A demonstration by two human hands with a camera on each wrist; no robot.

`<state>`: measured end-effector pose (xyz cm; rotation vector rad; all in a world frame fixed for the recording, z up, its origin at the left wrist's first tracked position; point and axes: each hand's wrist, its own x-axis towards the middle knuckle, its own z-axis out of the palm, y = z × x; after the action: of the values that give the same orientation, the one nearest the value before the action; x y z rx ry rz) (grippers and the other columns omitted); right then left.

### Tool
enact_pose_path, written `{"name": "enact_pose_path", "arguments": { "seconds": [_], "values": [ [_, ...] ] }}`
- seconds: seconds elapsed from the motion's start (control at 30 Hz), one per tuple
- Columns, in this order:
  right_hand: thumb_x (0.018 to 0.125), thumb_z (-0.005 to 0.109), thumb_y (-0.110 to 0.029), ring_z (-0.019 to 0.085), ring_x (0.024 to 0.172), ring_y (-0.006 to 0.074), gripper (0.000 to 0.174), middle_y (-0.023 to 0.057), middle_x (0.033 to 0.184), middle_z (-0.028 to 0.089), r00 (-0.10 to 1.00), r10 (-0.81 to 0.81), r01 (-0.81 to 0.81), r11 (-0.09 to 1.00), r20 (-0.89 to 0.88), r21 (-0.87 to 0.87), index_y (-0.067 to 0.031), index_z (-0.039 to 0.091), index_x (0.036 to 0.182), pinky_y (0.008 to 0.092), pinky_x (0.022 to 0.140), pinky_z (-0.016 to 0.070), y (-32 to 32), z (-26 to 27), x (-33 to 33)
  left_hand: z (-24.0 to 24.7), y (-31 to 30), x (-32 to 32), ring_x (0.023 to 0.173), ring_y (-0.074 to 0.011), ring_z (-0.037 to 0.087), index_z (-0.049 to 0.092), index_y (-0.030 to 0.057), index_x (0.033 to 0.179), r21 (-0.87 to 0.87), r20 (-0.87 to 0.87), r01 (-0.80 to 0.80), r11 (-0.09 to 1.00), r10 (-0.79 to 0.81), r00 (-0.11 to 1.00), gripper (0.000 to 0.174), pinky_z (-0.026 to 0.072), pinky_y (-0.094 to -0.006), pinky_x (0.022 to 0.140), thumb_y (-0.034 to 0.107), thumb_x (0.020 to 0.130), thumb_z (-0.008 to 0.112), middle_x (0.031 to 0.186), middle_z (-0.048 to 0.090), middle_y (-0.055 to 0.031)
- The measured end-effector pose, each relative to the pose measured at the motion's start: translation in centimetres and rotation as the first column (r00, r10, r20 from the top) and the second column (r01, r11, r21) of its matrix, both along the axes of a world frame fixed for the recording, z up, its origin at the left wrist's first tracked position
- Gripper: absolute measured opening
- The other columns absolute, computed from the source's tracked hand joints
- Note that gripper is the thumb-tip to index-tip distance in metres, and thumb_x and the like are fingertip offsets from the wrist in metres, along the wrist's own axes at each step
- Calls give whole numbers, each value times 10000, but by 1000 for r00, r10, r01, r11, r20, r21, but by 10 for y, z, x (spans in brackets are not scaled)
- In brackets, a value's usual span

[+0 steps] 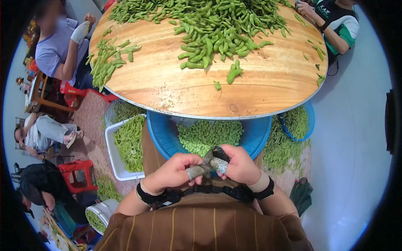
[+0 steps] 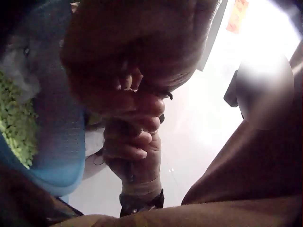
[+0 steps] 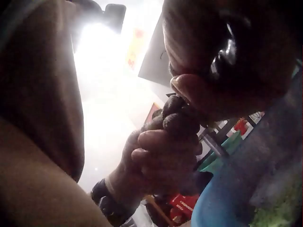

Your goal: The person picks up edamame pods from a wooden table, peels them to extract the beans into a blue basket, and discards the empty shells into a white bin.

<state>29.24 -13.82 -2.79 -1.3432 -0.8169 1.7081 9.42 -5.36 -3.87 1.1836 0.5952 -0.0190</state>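
Note:
Both hands meet over the near edge of a blue basin (image 1: 158, 133) that holds shelled green beans (image 1: 205, 136). My left hand (image 1: 178, 169) has a grey speckled covering (image 1: 198, 171) on its thumb, its fingers curled against the right hand's fingertips. On the thumb of my right hand (image 1: 242, 167) is a similar silvery covering (image 1: 219, 165). A dark, thin wrap (image 1: 218, 153) is pinched between the two hands; its exact kind I cannot tell. In the right wrist view, dark coverings (image 3: 177, 120) show on the left fingers, and something shiny black (image 3: 225, 52) shows at the right hand.
Ahead, a round wooden table (image 1: 167, 90) bears heaped edamame pods (image 1: 217, 25). A white tub (image 1: 109, 144) of pods stands left of the basin, a bucket (image 1: 111, 207) lower left. More pods (image 1: 284, 146) lie on the floor at right. Other people sit around the table and at left.

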Motion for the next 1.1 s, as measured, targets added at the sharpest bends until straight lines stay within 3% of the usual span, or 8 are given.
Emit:
{"name": "enact_pose_path", "arguments": {
  "seconds": [0.1, 0.17, 0.33, 0.4, 0.63, 0.83, 0.9, 1.1],
  "values": [
    [797, 611, -64, 578, 536, 154, 95, 68, 673, 606, 985, 11, -32, 992, 171, 120, 9, 553, 813, 312, 492, 456, 3, -8, 5, 1, 3, -10, 598, -40, 523, 591, 38, 969, -140, 118, -78, 987, 95, 988, 107, 430, -184, 540, 101, 929, 516, 739, 613, 9],
    [785, 646, -101, 591, 581, 298, 133, 131, 713, 611, 719, -187, -340, 745, 669, 573, -2, 580, 846, 362, 541, 472, 10, -16, 10, 6, 5, -23, 607, -45, 519, 587, 31, 981, -50, -10, -239, 970, 239, 971, 114, 428, -181, 560, 113, 927, 530, 742, 608, 2],
    [753, 674, -132, 582, 713, 373, 175, 174, 768, 588, 619, -304, -190, 837, 725, 513, -20, 595, 862, 410, 612, 472, 27, 31, 16, -5, 23, -80, 567, -104, 565, 621, 20, 878, 398, -103, -439, 805, 515, 851, 105, 441, -245, 509, 123, 877, 603, 672, 619, -33],
    [738, 657, -98, 586, 735, 364, 176, 176, 782, 580, 523, -418, -140, 817, 742, 559, -24, 589, 884, 432, 607, 469, 48, 46, 20, -12, 32, -99, 596, -150, 584, 589, -20, 786, 895, -342, 20, 445, 659, 670, 189, 449, -297, 529, 151, 823, 661, 656, 606, -85],
    [735, 635, -84, 577, 688, 374, 199, 171, 818, 584, -8, -481, -201, 860, 877, 469, -20, 566, 912, 451, 598, 468, 105, 36, 13, -11, 30, -92, 572, -252, 626, 625, -17, 822, 887, -63, -266, 378, 669, 741, 124, 469, -343, 532, 96, 784, 658, 649, 624, -159],
    [767, 645, -104, 605, 617, 296, 147, 133, 711, 605, 178, -500, -248, 811, 847, 531, -6, 584, 857, 399, 550, 464, 73, 44, 3, 9, 29, -43, 663, -242, 625, 615, -11, 913, 814, 104, -310, 492, 402, 910, 148, 488, -320, 610, 79, 796, 634, 752, 629, -130],
    [809, 648, -137, 598, 547, 184, 166, 89, 643, 607, 825, -207, 70, 961, 527, 269, 10, 605, 871, 317, 506, 450, 57, 49, 2, 27, 26, -20, 668, -219, 623, 622, -3, 945, 797, 165, -316, 515, 318, 934, 152, 490, -313, 628, 70, 812, 630, 752, 626, -109],
    [802, 618, -150, 560, 529, 90, 152, 52, 607, 598, 880, 66, -138, 983, 469, 120, -26, 623, 890, 266, 492, 439, 32, 60, 5, 30, 27, 8, 666, -222, 626, 611, 17, 935, 836, 148, -80, 544, -82, 986, 135, 488, -311, 607, 105, 834, 613, 753, 627, -96]
  ]
}}
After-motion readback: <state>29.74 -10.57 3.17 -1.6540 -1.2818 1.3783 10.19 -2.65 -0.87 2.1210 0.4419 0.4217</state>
